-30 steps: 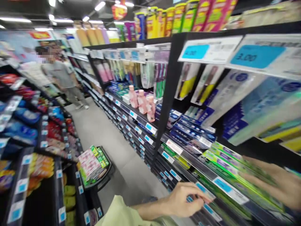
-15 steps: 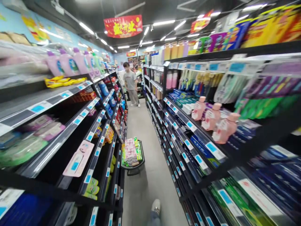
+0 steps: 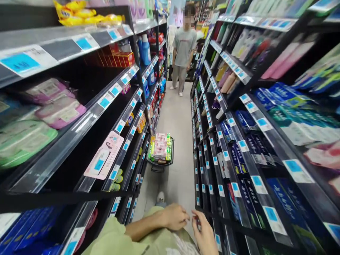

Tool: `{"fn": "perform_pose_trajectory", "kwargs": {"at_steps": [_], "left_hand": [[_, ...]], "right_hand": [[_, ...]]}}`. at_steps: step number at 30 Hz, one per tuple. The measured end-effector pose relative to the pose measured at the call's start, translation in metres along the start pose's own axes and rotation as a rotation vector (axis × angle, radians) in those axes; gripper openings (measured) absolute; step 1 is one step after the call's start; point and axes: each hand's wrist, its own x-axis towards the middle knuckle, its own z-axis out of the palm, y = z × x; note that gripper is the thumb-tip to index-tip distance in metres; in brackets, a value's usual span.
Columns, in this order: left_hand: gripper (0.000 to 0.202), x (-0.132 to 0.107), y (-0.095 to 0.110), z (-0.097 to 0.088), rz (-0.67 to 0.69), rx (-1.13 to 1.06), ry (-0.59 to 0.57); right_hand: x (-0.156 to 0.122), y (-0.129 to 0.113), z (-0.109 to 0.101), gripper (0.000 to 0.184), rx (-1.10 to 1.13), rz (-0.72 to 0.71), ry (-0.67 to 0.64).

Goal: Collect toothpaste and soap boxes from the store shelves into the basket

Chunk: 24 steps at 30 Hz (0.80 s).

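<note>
My left hand [image 3: 175, 216] is in front of my body at the bottom of the view, back upward, with its fingers loosely curled in and nothing visible in them. Just to its right, my right hand [image 3: 204, 231] is raised with half-bent fingers that stand apart, also with nothing visible in it. The fingertips of both hands are close together, with a small gap between. Ahead on the aisle floor stands a black shopping basket [image 3: 160, 164], filled with pink-and-white packages [image 3: 161, 146] and green-and-yellow ones along its sides.
Shelving with blue price tags [image 3: 105, 102] lines the left side, holding plastic-wrapped packs and yellow packets [image 3: 77, 14]. On the right, shelves [image 3: 261, 122] carry toothpaste-like boxes and bottles. A person in a grey shirt [image 3: 183, 46] stands farther down the aisle [image 3: 176, 117].
My view has tilted down and moved forward. Both my hands have come into view at the bottom. The person ahead appears larger and nearer, and the basket sits slightly farther right in view.
</note>
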Motion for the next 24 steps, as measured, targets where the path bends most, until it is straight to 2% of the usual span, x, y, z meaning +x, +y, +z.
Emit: {"fn": "perform_pose_trajectory", "kwargs": {"at_steps": [3,6,9,11,14,18,21,24], "left_hand": [[0.026,-0.018,-0.041,-0.021,-0.163,0.026,-0.003],[0.026,-0.035,-0.070,-0.040,-0.332,-0.002,0.034],[0.029,-0.047,-0.090,-0.051,-0.532,-0.076,0.049],[0.033,-0.052,-0.102,-0.052,-0.641,-0.150,0.057],[0.039,-0.053,-0.119,-0.047,-0.777,-0.255,0.052],[0.041,-0.042,-0.142,-0.042,-0.959,-0.366,0.009],[0.044,-0.027,-0.155,-0.046,-1.075,-0.406,0.081],[0.047,-0.011,-0.158,-0.051,-1.197,-0.450,0.206]], "right_hand": [[0.047,-0.011,0.018,0.033,-0.087,-0.021,-0.236],[0.096,-0.027,0.029,0.031,-0.145,-0.019,-0.437],[0.147,-0.038,0.043,0.031,-0.130,-0.040,-0.554],[0.183,-0.038,0.056,0.030,-0.089,-0.049,-0.604],[0.243,-0.028,0.078,0.032,-0.053,-0.018,-0.650],[0.336,-0.010,0.106,0.042,-0.075,0.024,-0.651],[0.410,-0.007,0.122,0.043,-0.125,0.049,-0.604],[0.484,-0.017,0.139,0.046,-0.218,0.047,-0.559]]}}
